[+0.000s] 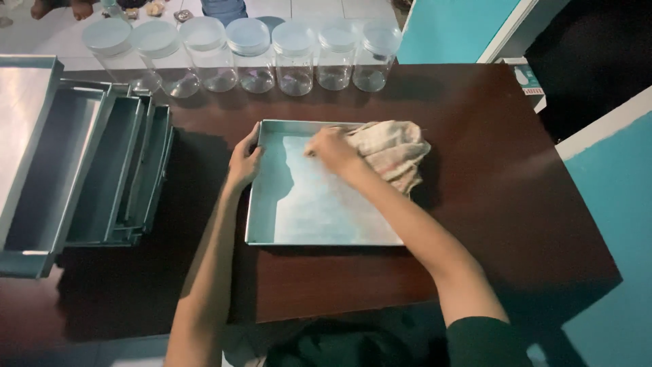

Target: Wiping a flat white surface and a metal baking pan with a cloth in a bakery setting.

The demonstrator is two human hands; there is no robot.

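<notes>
- Head view: a square, shallow metal tray (319, 217) with a dull, smooth floor and low upright walls lies flat in the middle of the dark brown, glossy worktop (489, 177).
- The left hand (243, 162) grips the tray's wall at 9 o'clock, fingers curled over the rim and shut on it.
- The right hand (333, 151) presses on a crumpled, pale woven cloth (394, 151) at the tray's 1 o'clock corner; the fingers are bent down onto the cloth, and part of the fabric spills over the rim onto the worktop.
- At 9 o'clock from the tray, well apart, a nested stack of rectangular metal pans (102, 170) stands tilted, the rims overlapping.
- At 12 o'clock, along the worktop's far edge, a row of clear round jars (251, 58) with flat pale lids stands side by side.
</notes>
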